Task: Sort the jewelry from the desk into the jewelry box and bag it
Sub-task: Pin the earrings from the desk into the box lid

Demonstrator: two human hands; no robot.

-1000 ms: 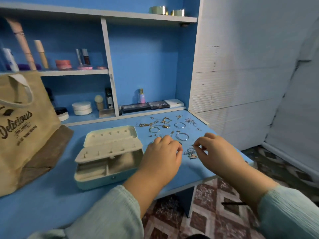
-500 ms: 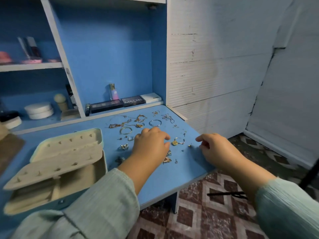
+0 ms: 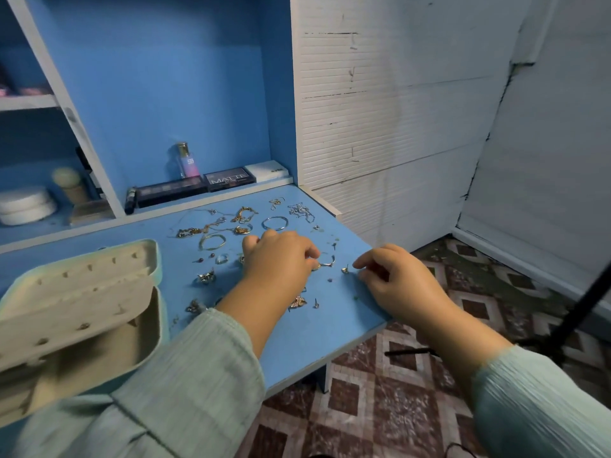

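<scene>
Several gold and silver pieces of jewelry (image 3: pixel 238 226) lie scattered on the blue desk (image 3: pixel 330 319): chains, hoops, rings and small studs. The open jewelry box (image 3: pixel 82 309), cream inside and pale teal outside, stands at the left with its pegged lid up. My left hand (image 3: pixel 277 262) hovers low over the middle of the scatter, fingers curled, and its fingertips pinch a thin hoop earring (image 3: pixel 328 262). My right hand (image 3: pixel 396 282) is near the desk's right edge, fingers curled, its fingertips just right of a small stud (image 3: pixel 345 269). Whether it holds anything is hidden.
Makeup palettes (image 3: pixel 198 186) and a small pink bottle (image 3: pixel 188 160) line the back ledge. White round tins (image 3: pixel 26 206) sit in the left cubby. A white panelled wall (image 3: pixel 396 127) borders the desk's right side. A black stand leg (image 3: pixel 575 312) crosses the tiled floor (image 3: pixel 396 408).
The view has swung right, so the burlap bag has left the frame. My left hand has reached right onto the hoop earring. My right hand has stayed near the desk's right edge.
</scene>
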